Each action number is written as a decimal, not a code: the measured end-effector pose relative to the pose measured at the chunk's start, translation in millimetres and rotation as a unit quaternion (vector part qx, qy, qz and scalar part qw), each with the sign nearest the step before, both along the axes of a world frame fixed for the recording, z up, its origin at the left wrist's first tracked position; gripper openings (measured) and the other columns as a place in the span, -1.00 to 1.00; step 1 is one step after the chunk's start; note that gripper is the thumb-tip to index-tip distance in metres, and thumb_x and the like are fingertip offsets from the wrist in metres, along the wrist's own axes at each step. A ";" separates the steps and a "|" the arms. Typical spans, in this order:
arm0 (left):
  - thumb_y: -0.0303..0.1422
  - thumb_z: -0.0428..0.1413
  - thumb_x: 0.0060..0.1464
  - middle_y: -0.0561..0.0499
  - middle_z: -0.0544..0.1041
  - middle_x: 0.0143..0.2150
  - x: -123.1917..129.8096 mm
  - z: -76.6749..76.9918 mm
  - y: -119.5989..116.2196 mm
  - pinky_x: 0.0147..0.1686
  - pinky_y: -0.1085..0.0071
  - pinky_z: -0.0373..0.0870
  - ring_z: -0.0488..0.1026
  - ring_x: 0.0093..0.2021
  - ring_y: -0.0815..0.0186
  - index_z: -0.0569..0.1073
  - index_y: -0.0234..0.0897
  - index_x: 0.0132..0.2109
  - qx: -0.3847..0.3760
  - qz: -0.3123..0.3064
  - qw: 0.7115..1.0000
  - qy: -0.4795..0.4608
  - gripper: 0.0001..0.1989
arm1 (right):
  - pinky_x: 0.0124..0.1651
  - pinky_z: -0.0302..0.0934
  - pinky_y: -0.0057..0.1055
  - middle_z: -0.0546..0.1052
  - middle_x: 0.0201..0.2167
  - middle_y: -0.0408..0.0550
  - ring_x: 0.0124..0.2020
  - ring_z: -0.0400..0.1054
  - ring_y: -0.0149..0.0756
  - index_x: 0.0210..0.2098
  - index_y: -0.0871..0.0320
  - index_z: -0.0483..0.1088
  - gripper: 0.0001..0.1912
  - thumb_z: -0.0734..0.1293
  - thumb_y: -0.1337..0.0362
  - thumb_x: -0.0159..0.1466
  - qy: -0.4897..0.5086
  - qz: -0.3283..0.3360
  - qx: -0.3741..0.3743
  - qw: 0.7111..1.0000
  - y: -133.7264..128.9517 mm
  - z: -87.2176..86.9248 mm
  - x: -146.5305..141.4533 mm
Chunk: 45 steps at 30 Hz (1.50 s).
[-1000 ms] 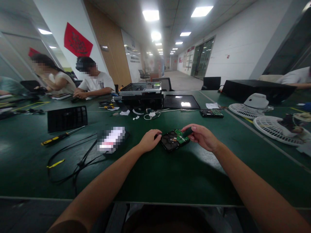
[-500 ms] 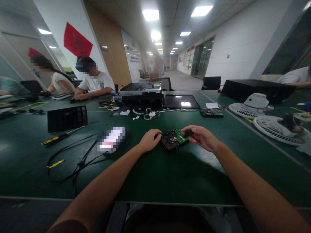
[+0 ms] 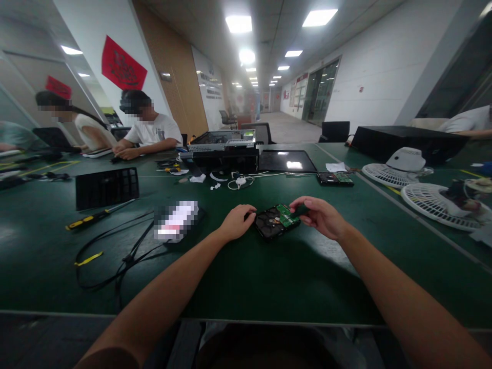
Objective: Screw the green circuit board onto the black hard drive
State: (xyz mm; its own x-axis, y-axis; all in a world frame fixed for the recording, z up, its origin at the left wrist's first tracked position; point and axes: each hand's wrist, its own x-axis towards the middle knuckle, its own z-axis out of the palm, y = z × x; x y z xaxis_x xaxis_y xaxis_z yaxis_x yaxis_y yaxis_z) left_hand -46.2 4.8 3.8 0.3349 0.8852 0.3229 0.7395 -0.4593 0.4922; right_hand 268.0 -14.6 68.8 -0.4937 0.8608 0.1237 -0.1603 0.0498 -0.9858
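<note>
A black hard drive [image 3: 268,224] with a green circuit board on its upper face lies on the green table [image 3: 277,287], slightly turned. My left hand [image 3: 239,222] rests at its left edge, fingers curled and touching the drive's side. At the drive's upper right is my right hand [image 3: 317,216], its thumb and fingers pinched together over the green board. Something small and dark shows between those fingers, too unclear to name.
A phone [image 3: 177,220], black cables [image 3: 128,260] and a yellow-black screwdriver [image 3: 86,219] lie to the left. Behind stand an opened computer case [image 3: 225,154] and a second drive [image 3: 333,179]. White fan grilles [image 3: 434,205] lie right. People sit at the far left.
My right hand has shifted slightly right over the drive. My left hand has stayed at the drive's edge. A person at the far left has leaned further left.
</note>
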 end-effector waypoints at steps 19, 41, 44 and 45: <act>-0.27 0.05 0.41 -0.11 0.62 0.06 1.0 1.3 -1.2 0.11 0.15 0.49 0.54 0.08 0.11 0.54 -0.23 0.14 -0.003 -0.001 1.000 0.001 -0.71 | -0.59 -0.11 -0.45 0.45 -0.45 -0.07 -0.52 0.15 -0.41 -0.18 0.18 0.57 -0.70 0.38 0.06 0.36 0.012 0.000 -0.020 1.000 -2.9 -0.9 -8.0; -0.26 0.07 0.40 -0.11 0.62 0.08 -0.4 -0.5 0.8 0.12 0.15 0.50 0.55 0.09 0.10 0.54 -0.23 0.15 -0.004 -0.005 1.000 0.003 -0.71 | -0.64 -0.24 -0.41 0.61 -0.22 0.08 -0.60 0.10 -0.47 -0.20 0.14 0.56 -0.56 0.34 -0.12 0.38 0.019 -0.077 -0.005 0.997 5.5 -3.4 -3.0; -0.27 0.07 0.40 -0.11 0.62 0.08 0.1 -0.1 0.4 0.12 0.15 0.49 0.56 0.08 0.10 0.54 -0.22 0.14 -0.004 -0.002 1.000 0.003 -0.71 | -0.63 -0.21 -0.41 0.61 -0.23 0.07 -0.59 0.10 -0.47 -0.21 0.15 0.57 -0.57 0.34 -0.11 0.39 0.022 -0.075 -0.003 0.997 5.1 -3.7 -3.6; -0.27 0.07 0.40 -0.11 0.62 0.08 0.3 -0.1 0.3 0.12 0.15 0.49 0.56 0.08 0.11 0.54 -0.23 0.14 -0.004 -0.001 1.000 0.003 -0.72 | -0.63 -0.20 -0.41 0.61 -0.23 0.06 -0.59 0.10 -0.47 -0.21 0.15 0.57 -0.58 0.34 -0.10 0.39 0.024 -0.075 -0.004 0.997 4.9 -3.6 -3.6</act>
State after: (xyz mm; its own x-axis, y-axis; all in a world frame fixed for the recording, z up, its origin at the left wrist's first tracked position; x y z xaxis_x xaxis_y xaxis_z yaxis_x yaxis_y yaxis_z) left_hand -45.9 5.2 3.7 0.3387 0.8869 0.3143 0.7408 -0.4573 0.4920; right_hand 264.5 -9.7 65.2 -0.3526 0.9257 0.1370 -0.1980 0.0693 -0.9777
